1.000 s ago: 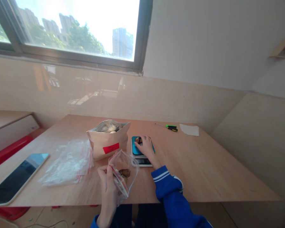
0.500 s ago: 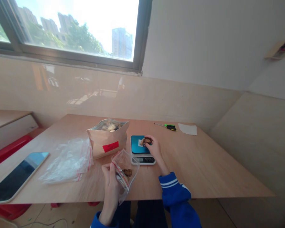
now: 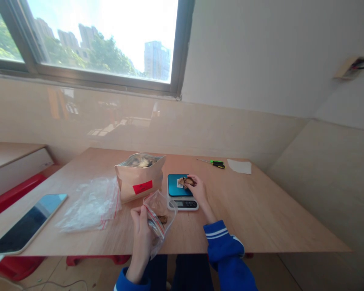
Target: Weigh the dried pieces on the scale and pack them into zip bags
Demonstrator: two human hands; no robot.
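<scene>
Near, the left hand (image 3: pixel 142 226) pinches an open plastic bag (image 3: pixel 158 201) — a brown piece (image 3: pixel 163 219) inside. Farther, the right hand (image 3: pixel 199 190) grips a brown lump (image 3: pixel 185 182) over the blue-topped scale (image 3: pixel 173 189). A paper bag (image 3: pixel 130 182) stands left — screwdrivers (image 3: pixel 217 162) lie far right.

On the wooden table (image 3: pixel 261 214): dark-screened device (image 3: pixel 27 226), clear bags (image 3: pixel 91 206), brown pouch (image 3: pixel 139 178), scale (image 3: pixel 174 189), screwdrivers (image 3: pixel 217 162), white sheet (image 3: pixel 239 166)

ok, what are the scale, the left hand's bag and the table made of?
Scale: likely plastic, smooth white body; platform smooth blue, metal or plastic unclear. Bag: likely plastic film, transparent, creased. Table: wood or wood-look board, mostly matte, faint grain.
</scene>
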